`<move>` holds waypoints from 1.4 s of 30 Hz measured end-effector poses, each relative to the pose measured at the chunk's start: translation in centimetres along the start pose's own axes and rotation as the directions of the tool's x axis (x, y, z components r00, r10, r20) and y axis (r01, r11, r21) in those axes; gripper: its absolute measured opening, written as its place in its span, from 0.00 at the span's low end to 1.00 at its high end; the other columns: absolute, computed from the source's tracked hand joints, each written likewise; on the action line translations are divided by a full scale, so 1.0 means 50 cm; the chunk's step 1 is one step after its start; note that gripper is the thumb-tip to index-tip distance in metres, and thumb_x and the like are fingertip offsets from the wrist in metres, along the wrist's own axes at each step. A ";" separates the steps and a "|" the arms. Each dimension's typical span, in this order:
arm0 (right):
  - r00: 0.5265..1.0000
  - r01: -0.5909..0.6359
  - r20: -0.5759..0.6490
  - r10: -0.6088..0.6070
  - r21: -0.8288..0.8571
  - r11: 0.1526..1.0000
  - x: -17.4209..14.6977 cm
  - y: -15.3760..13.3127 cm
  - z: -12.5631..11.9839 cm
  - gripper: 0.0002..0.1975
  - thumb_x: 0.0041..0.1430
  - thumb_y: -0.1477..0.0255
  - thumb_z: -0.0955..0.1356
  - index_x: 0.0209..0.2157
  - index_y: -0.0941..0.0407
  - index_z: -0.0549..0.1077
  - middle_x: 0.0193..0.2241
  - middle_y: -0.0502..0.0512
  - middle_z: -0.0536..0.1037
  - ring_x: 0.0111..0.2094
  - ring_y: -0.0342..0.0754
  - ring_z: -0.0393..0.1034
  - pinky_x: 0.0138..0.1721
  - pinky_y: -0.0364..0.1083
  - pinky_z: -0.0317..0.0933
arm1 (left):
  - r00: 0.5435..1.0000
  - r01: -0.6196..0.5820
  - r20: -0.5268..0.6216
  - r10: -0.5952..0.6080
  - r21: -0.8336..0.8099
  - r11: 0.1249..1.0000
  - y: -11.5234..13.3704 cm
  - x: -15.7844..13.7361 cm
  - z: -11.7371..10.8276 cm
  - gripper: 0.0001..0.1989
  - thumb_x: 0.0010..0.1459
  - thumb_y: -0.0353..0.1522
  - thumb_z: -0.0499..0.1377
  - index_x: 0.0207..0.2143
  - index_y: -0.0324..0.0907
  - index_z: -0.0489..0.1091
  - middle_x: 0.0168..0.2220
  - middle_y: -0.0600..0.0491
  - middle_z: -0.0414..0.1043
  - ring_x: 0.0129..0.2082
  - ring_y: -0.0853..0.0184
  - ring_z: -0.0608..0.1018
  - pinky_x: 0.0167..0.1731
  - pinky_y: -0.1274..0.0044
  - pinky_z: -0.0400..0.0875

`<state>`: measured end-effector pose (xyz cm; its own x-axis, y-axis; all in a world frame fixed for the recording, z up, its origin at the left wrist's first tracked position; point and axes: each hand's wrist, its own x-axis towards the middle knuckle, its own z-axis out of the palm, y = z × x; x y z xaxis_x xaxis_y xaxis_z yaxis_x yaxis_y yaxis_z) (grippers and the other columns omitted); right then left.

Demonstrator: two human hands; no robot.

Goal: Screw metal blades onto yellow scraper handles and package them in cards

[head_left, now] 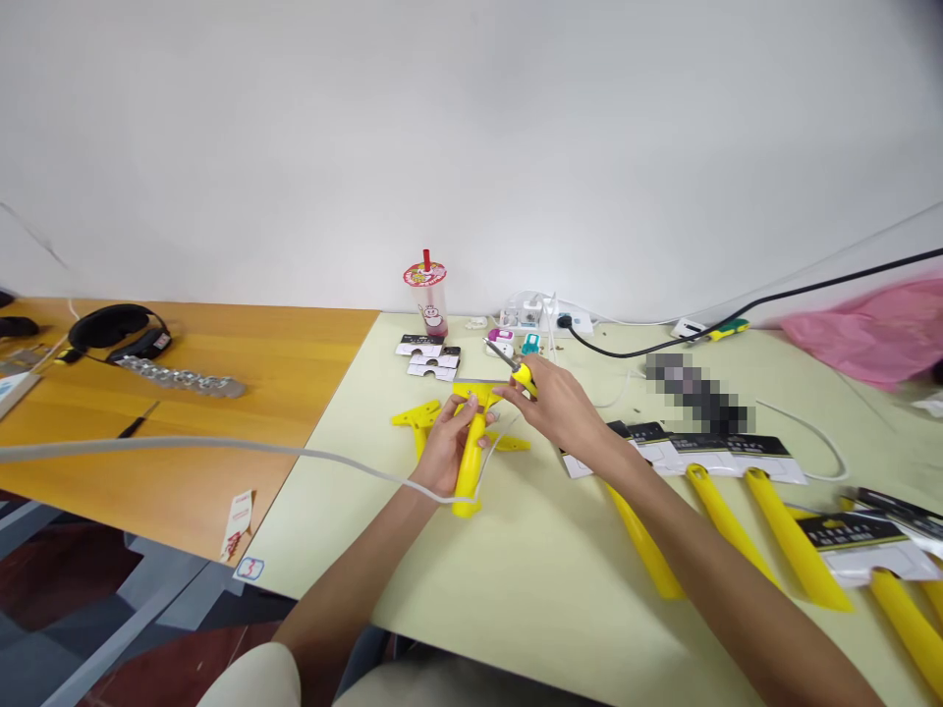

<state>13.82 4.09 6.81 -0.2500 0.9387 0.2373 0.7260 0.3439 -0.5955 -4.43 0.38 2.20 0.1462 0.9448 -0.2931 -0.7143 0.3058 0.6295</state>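
My left hand [446, 447] is wrapped around a yellow scraper [470, 466], its wide head up and its handle pointing towards me. A thin grey edge runs along the top of that head. My right hand [556, 398] is closed on a screwdriver [524, 377] with a yellow and black handle, whose metal shaft points up and left. The right fingertips are close to the right end of the scraper's head; whether they touch it I cannot tell. Behind my left hand lies another yellow scraper [414, 416]. A further yellow piece [511, 443] shows under my hands, partly hidden.
Carded yellow scrapers [792, 540] lie at the right. Small black-and-white cards [433, 363] sit beside a drink cup [429, 299]. A power strip [579, 322] stands by the wall near a pink bag [869, 329]. A white cable [354, 471] crosses in front of my left arm.
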 end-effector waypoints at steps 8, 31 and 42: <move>0.998 -0.061 0.028 0.055 0.305 0.951 -0.023 0.005 -0.151 0.18 0.78 0.54 0.58 0.40 0.51 0.66 0.34 0.52 0.73 0.35 0.51 0.69 0.39 0.51 0.64 | 0.997 -0.004 -0.080 -0.003 -0.086 0.996 0.007 0.018 -0.017 0.20 0.55 0.31 0.77 0.38 0.42 0.68 0.41 0.53 0.76 0.36 0.72 0.81 0.23 0.86 0.68; 0.893 0.448 -0.033 -0.450 -0.045 0.893 -0.053 -0.018 -0.159 0.05 0.74 0.69 0.69 0.47 0.52 0.77 0.44 0.57 0.83 0.40 0.52 0.80 0.43 0.51 0.70 | 0.997 -0.039 -0.064 0.044 0.079 0.996 0.000 -0.003 -0.027 0.25 0.50 0.35 0.80 0.37 0.43 0.66 0.37 0.57 0.72 0.35 0.71 0.79 0.21 0.84 0.65; 0.900 0.435 -0.013 -0.436 -0.056 0.899 -0.051 -0.017 -0.158 0.05 0.75 0.68 0.68 0.47 0.51 0.77 0.45 0.58 0.84 0.39 0.52 0.80 0.41 0.51 0.70 | 0.998 -0.023 -0.063 0.028 0.069 0.997 -0.002 -0.007 -0.025 0.25 0.50 0.35 0.80 0.37 0.43 0.66 0.36 0.57 0.71 0.35 0.71 0.79 0.20 0.85 0.65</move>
<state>18.87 1.23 12.78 -0.5329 0.6943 0.4836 0.5798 0.7159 -0.3890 -5.24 -0.12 1.34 0.0830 0.9436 -0.3205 -0.6685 0.2912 0.6844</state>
